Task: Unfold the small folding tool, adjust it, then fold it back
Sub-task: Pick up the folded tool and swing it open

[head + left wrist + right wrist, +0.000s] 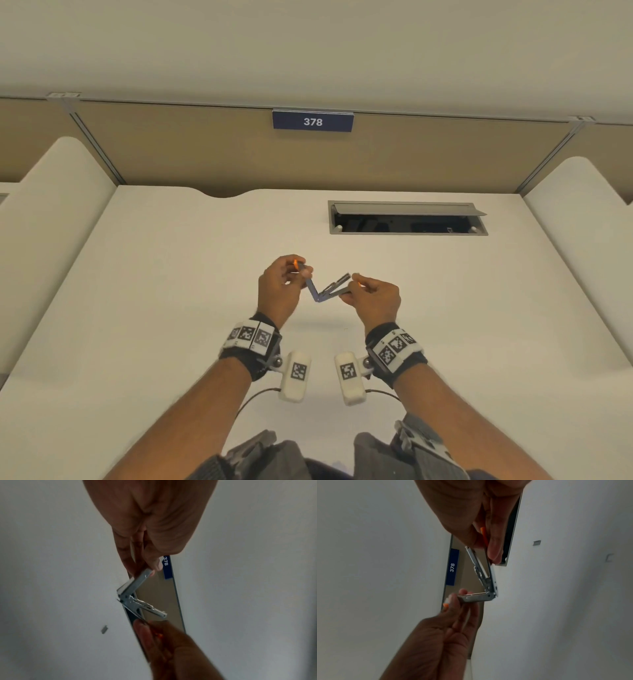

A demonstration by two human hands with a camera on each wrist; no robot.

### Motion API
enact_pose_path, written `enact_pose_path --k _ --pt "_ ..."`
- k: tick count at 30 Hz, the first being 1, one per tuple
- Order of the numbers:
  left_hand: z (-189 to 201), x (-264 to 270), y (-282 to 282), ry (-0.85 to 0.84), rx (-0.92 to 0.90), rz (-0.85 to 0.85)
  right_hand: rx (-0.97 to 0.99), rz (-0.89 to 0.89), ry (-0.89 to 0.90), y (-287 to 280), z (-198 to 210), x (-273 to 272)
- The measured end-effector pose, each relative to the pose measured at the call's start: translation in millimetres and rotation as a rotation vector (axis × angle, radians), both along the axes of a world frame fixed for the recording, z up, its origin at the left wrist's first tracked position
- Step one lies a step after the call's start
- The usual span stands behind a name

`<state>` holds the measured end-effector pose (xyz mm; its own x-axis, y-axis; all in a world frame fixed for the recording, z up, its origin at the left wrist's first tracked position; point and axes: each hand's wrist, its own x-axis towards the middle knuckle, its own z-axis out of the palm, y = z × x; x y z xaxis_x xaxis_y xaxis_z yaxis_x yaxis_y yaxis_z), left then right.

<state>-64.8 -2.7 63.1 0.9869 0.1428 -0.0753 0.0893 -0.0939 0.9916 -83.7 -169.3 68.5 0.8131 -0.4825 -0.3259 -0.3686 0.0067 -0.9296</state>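
Observation:
A small metal folding tool [323, 290] with orange end pieces hangs above the white desk [171, 274], spread into a V about its hinge. My left hand [284, 284] pinches the end of one arm. My right hand [371, 294] pinches the end of the other arm, from which a thin inner metal piece stands out. In the left wrist view the tool [137, 595] shows its hinge and this inner strip, with the left hand [145, 540] above and the right hand [168, 642] below. The right wrist view has the tool [484, 582] between the right hand [471, 517] and the left hand [447, 628].
A grey cable hatch [407, 219] stands open in the desk at the back right. A tan partition with a blue plate reading 378 [312, 121] closes the back. White side panels [58, 205] flank the desk. Two small staple-like metal bits [537, 542] lie on the desk.

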Motion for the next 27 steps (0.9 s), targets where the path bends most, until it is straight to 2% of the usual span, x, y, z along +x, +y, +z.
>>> enact_pose_path --k 3,5,13,17,21,27 --pt "5.6 5.7 4.4 -0.007 0.014 -0.076 0.049 0.001 0.007 -1.3 0.1 -2.5" --pt "6.3 7.1 3.1 -0.003 -0.022 -0.055 0.097 -0.01 -0.007 1.0 0.7 0.4" --pt "3.7 -7.3 6.7 0.133 -0.324 0.027 0.252 -0.095 -0.043 -9.1 6.3 8.5" --pt "8.2 -16.3 9.0 0.225 -0.377 0.021 0.271 -0.065 -0.045 -15.2 13.7 16.3" --pt "10.7 -24.0 10.3 0.329 -0.359 -0.157 0.272 0.003 -0.053 -21.3 25.6 25.4" --pt "26.3 -31.7 5.7 0.445 -0.344 -0.526 0.238 0.239 -0.027 -19.8 36.2 29.7"
